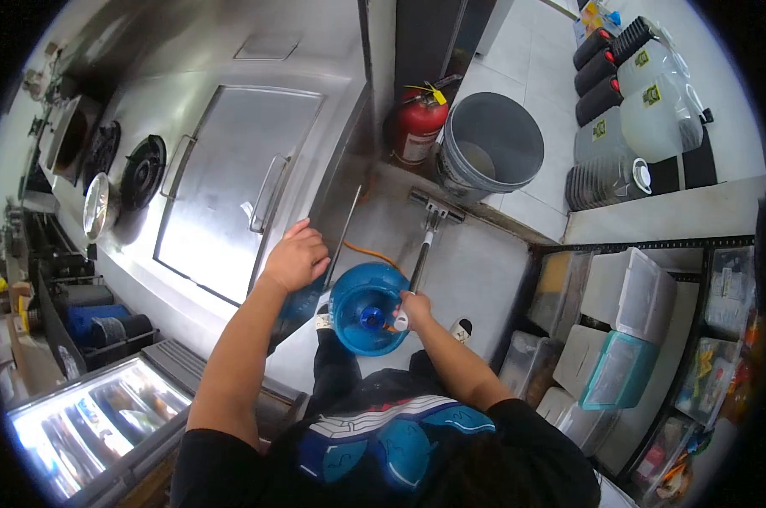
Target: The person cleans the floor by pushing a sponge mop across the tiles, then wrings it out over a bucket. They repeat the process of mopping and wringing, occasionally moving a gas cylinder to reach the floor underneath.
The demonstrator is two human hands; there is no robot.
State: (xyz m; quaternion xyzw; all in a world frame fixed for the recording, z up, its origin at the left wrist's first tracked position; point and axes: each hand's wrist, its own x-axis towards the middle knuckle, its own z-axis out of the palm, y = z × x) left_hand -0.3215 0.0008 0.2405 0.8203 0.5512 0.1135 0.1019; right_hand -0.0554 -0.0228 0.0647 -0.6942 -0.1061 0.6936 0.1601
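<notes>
My left hand [296, 258] rests at the front edge of the steel counter [336, 140], fingers loosely bent and apart, with nothing visible in it. My right hand [415, 311] is closed around the white-tipped upper end of a long-handled floor squeegee [423, 258]. The squeegee's wide head lies on the grey floor farther ahead. Beside my right hand, in front of my body, is a blue translucent plastic container [349, 320] like a water jug, with a darker blue round part inside. Whether it touches the floor is hidden.
A red fire extinguisher [418, 127] and a grey bucket [494, 140] stand ahead. Clear jugs [662, 118] sit on a ledge at upper right. Storage bins [620, 368] fill a rack on the right. An orange hose [370, 252] lies on the floor. Gas burners [143, 172] are at left.
</notes>
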